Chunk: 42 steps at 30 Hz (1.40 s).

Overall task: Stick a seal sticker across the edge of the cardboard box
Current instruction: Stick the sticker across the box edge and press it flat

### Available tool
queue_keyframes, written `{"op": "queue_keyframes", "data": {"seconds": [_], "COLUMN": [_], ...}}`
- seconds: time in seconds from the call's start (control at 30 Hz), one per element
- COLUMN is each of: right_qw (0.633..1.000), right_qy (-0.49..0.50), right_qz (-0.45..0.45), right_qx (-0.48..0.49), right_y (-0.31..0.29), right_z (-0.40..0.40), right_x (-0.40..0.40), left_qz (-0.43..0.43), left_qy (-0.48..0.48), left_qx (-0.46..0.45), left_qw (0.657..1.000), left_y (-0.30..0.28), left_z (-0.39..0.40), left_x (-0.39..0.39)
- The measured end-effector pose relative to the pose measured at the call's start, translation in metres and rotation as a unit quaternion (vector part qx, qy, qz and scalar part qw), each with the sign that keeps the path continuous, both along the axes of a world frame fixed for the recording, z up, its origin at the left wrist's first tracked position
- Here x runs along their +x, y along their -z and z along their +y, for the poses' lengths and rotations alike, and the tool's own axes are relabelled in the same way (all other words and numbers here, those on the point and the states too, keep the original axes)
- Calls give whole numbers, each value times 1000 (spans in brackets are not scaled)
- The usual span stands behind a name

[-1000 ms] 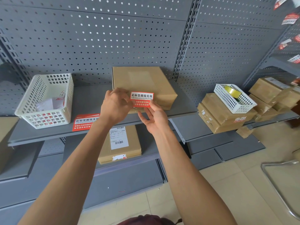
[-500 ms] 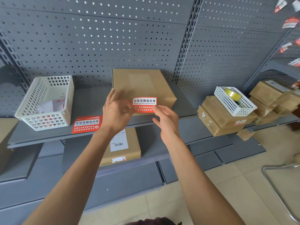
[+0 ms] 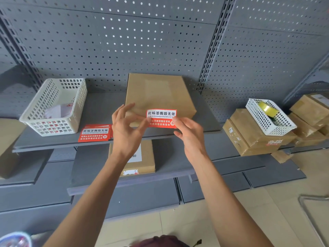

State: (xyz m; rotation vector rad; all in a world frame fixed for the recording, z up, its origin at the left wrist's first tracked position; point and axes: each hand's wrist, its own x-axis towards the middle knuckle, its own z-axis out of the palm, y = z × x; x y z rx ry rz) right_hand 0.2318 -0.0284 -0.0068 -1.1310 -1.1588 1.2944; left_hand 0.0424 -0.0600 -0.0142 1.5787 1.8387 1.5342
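A flat brown cardboard box (image 3: pixel 156 91) lies on the grey upper shelf (image 3: pixel 99 107), its near edge towards me. A red and white seal sticker (image 3: pixel 161 118) hangs in front of that near edge, held at both ends. My left hand (image 3: pixel 126 127) pinches its left end between thumb and forefinger, the other fingers spread upwards. My right hand (image 3: pixel 188 132) grips its right end with the thumb on the front. I cannot tell whether the sticker touches the box.
A stack of the same red stickers (image 3: pixel 95 132) lies on the shelf left of my hands, beside a white plastic basket (image 3: pixel 53 106). Another box (image 3: pixel 138 159) sits on the lower shelf. At right are stacked boxes (image 3: pixel 252 138) and a basket with tape (image 3: pixel 268 116).
Both hands have carried the sticker slightly forward and up against the box's near edge. My left fingers have spread wider, and my right hand now holds the sticker's right end.
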Motion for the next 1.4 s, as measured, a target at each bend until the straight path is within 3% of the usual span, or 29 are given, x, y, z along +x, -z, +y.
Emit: {"op": "queue_keyframes", "data": {"seconds": [0.23, 0.5, 0.7, 1.03, 1.4], "right_qw": [987, 997, 970, 983, 981], "right_qy": [31, 37, 122, 71, 58], "right_qz": [-91, -9, -122, -116, -125], "right_qx": [126, 62, 173, 125, 136], "right_y": [10, 9, 15, 17, 14], "right_z": [14, 15, 14, 18, 22], "right_x": [9, 9, 7, 5, 1], "left_qz": [-49, -66, -78, -131, -126], "left_qy": [-40, -54, -61, -66, -66], "left_qx": [-11, -4, -17, -27, -23], "left_qw": [998, 996, 995, 989, 990], "left_y": [-4, -6, -3, 3, 1], "left_z": [-2, -3, -3, -1, 4], "left_x": [13, 28, 35, 36, 32]}}
